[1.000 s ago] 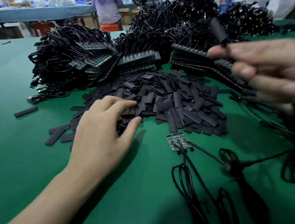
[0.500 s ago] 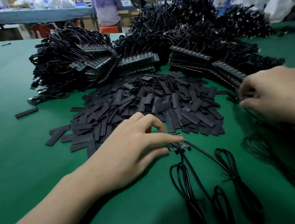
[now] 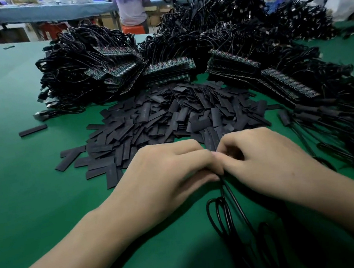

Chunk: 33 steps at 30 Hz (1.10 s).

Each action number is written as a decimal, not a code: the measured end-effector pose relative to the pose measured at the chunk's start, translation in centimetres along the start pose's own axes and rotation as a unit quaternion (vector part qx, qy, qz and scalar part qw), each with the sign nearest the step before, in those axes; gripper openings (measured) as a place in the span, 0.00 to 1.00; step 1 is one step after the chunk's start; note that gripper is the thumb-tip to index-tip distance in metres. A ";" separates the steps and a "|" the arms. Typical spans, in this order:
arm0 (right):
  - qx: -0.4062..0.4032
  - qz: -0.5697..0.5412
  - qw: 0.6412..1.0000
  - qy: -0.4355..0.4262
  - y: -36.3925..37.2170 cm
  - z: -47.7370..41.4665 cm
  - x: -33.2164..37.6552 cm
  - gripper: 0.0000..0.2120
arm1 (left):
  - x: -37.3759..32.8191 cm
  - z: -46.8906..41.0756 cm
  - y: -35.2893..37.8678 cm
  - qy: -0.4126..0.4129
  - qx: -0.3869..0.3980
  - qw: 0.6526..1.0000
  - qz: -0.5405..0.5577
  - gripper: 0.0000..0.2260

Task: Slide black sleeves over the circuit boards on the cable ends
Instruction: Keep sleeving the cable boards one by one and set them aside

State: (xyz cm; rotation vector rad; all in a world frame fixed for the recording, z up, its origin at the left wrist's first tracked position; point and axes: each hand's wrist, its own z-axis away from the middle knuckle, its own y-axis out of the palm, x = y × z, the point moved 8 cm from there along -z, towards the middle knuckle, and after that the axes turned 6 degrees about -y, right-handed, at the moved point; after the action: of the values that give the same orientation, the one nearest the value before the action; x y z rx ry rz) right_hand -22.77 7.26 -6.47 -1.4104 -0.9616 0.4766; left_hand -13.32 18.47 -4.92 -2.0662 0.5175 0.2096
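Left hand [image 3: 166,176], right hand [image 3: 266,162] curled together, pinching cable [image 3: 232,196] end; board hidden. Sleeves [image 3: 169,116] look light, flat, floppy: squeeze edges, open mouth. Board likely stiff, fragile: grip edges.

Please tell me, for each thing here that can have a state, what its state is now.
left hand, curled, pinches the cable end.
right hand, curled, pinches the same end.
cable, coiled on the mat, end hidden by fingers.
sleeve pile, loose, flat, unused.
lone sleeve, flat, apart at left.
board stacks, bare, no sleeves.
sleeved ends, covered, at right.
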 end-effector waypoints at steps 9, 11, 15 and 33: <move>-0.027 -0.501 0.865 -0.003 1.1 -0.2 0.0 0.16 | -0.3 0.0 -1.6 -0.049 -0.051 0.990 0.121 0.05; -0.040 -0.526 0.849 -0.008 1.3 -0.1 0.3 0.12 | -0.2 0.0 -1.3 -0.070 -0.040 0.983 0.164 0.05; -0.081 -0.538 0.839 0.010 1.4 -0.2 -0.4 0.10 | 0.0 0.3 0.8 -0.142 0.063 0.927 0.341 0.04; -0.068 -0.545 0.835 0.022 2.3 -0.1 -0.8 0.10 | -1.4 0.8 1.8 -0.191 0.200 0.577 0.769 0.06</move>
State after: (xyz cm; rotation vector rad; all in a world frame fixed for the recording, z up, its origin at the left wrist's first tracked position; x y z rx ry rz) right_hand -22.60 6.94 -8.89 -0.7711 -1.5884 -0.4910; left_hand -15.29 18.74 -6.28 -0.5330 1.7506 1.3476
